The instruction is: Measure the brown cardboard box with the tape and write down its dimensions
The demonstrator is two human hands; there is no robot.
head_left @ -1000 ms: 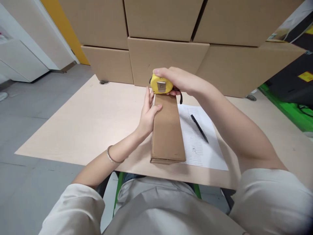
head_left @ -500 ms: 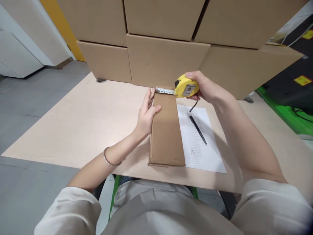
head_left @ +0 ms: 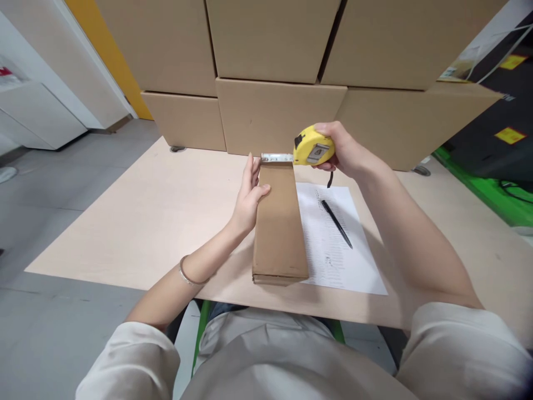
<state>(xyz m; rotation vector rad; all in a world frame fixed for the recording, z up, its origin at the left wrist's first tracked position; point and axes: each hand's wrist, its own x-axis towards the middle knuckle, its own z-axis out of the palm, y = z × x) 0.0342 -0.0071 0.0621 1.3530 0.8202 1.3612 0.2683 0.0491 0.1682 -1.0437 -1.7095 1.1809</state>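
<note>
A long narrow cardboard box (head_left: pixel 280 228) lies on the table, its short near end facing me. My left hand (head_left: pixel 249 200) grips its left side near the far end, thumb on top and fingers along the side. My right hand (head_left: pixel 339 147) is closed around a yellow tape measure (head_left: pixel 313 145), held just past the box's far right corner. A short length of metal blade (head_left: pixel 277 158) spans the far end of the box, its hook at the far left corner by my left fingertips. A black wrist strap hangs below the tape measure.
Right of the box, a printed sheet (head_left: pixel 343 266), partly under it, carries a black pen (head_left: pixel 336 224). Large cardboard boxes (head_left: pixel 275 111) are stacked like a wall along the back of the pale wooden table (head_left: pixel 137 211). Dark cases with yellow labels (head_left: pixel 510 135) stand at the right.
The near end of the box has shifted slightly left and its front face shows more. Both hands and the tape measure have moved slightly left with it. The camera view has tilted a little.
</note>
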